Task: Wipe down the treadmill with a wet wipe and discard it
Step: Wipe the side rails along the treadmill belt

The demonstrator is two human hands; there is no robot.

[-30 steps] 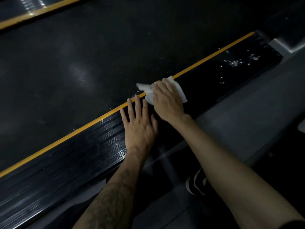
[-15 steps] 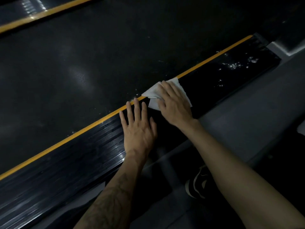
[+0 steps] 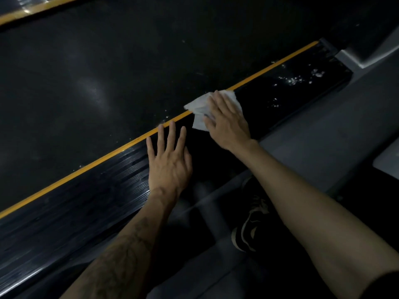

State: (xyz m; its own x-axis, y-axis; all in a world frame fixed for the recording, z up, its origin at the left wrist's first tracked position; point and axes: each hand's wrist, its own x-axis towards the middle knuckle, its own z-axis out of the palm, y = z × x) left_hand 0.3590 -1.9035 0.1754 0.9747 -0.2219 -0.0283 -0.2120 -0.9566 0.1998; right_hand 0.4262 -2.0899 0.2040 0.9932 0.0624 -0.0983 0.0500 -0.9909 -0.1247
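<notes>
right hand [image 3: 226, 121] flat, pressing wet wipe [image 3: 199, 108] on side rail [image 3: 291, 93] at yellow stripe [image 3: 108, 156] | left hand [image 3: 169, 162] flat, fingers spread, on rail | rail runs diagonally

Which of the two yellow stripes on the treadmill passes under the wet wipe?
The near yellow stripe, running diagonally beside the side rail; the wet wipe under the right hand lies across it. The far stripe is untouched.
</notes>
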